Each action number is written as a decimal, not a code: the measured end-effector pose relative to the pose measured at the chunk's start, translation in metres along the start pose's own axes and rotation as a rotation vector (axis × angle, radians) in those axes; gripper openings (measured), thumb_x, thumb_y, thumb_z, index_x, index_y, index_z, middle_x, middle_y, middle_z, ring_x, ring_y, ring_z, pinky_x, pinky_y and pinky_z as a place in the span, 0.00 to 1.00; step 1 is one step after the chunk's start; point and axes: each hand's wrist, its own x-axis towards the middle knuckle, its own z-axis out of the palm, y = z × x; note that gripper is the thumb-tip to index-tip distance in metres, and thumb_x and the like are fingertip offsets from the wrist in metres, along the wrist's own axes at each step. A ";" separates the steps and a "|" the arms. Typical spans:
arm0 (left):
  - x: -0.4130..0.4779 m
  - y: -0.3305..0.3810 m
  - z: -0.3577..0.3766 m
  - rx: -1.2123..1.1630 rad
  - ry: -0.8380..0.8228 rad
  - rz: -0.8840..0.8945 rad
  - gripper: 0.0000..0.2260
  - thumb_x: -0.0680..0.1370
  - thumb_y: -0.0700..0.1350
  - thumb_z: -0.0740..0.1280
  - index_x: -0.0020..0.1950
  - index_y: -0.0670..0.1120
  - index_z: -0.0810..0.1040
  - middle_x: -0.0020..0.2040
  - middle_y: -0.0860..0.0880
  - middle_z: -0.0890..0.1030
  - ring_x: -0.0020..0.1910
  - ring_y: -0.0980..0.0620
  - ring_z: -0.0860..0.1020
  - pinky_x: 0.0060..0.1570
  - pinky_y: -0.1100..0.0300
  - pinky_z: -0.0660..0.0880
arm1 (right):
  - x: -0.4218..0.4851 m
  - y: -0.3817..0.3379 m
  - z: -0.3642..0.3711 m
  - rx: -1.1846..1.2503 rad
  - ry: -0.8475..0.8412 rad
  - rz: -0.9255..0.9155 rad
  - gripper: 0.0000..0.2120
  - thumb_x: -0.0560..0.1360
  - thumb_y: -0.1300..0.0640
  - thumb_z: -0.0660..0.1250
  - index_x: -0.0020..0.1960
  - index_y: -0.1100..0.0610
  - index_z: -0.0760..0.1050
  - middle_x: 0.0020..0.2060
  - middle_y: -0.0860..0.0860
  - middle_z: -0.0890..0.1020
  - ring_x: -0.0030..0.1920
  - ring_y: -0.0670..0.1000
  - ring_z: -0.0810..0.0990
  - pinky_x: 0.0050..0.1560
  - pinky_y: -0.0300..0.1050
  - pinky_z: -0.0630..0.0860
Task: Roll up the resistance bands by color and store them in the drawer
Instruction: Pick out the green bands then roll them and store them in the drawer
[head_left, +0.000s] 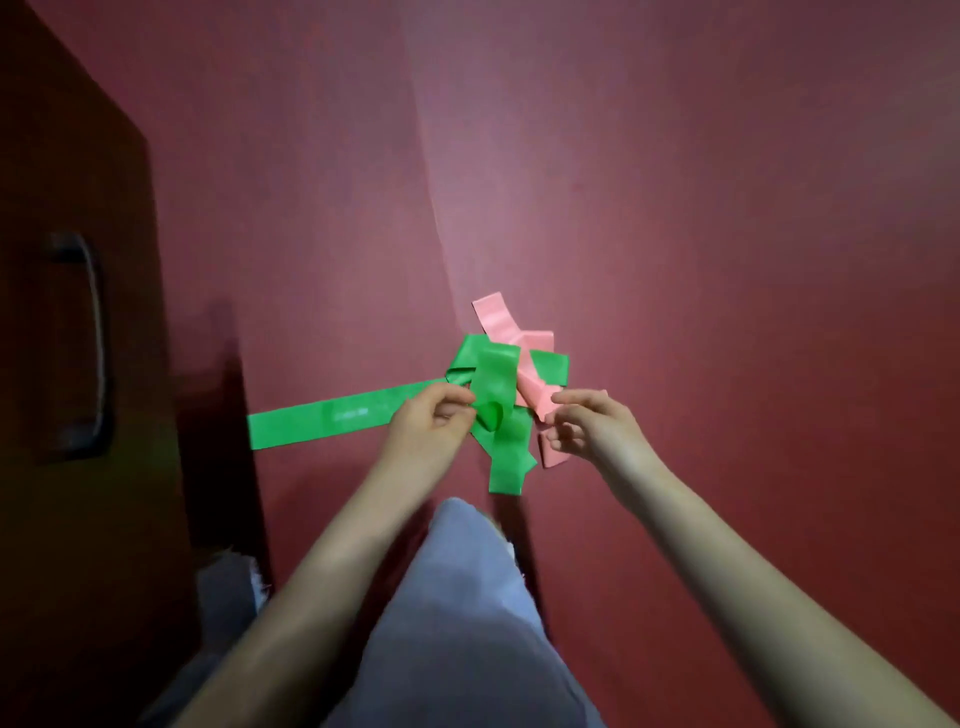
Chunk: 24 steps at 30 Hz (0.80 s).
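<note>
Green band (332, 415) is pinched in the grip of the left hand (426, 423), one end trailing leftward over the red floor (675, 208); pink band (498, 317), tangled with it just beyond that grip, is pinched by the right hand (592, 426).

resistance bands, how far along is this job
Nothing finished: the green band and pink band lie tangled and unrolled on the floor. In hand: the left hand pinches the green, the right hand pinches the pink, apparently separating them. Left: roll each colour and store them in the drawer, which looks closed.
</note>
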 end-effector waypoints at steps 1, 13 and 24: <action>0.009 -0.009 0.005 0.006 -0.016 -0.019 0.08 0.74 0.32 0.62 0.50 0.38 0.77 0.34 0.52 0.74 0.26 0.70 0.72 0.31 0.78 0.66 | 0.016 0.012 -0.001 -0.059 0.023 0.016 0.13 0.73 0.72 0.57 0.38 0.57 0.70 0.31 0.56 0.74 0.18 0.42 0.72 0.25 0.33 0.70; 0.084 -0.109 0.041 0.094 -0.090 -0.139 0.06 0.74 0.36 0.64 0.48 0.44 0.77 0.33 0.54 0.74 0.27 0.67 0.72 0.36 0.73 0.67 | 0.118 0.131 0.011 -1.421 -0.489 -0.307 0.19 0.72 0.56 0.66 0.61 0.60 0.68 0.55 0.59 0.75 0.56 0.59 0.74 0.54 0.50 0.70; 0.095 -0.140 0.062 0.164 -0.144 -0.261 0.07 0.73 0.36 0.63 0.46 0.46 0.75 0.42 0.47 0.77 0.44 0.50 0.75 0.50 0.57 0.72 | 0.141 0.181 -0.012 -1.842 -0.399 -0.996 0.08 0.67 0.53 0.61 0.42 0.56 0.66 0.38 0.53 0.76 0.35 0.55 0.75 0.38 0.47 0.60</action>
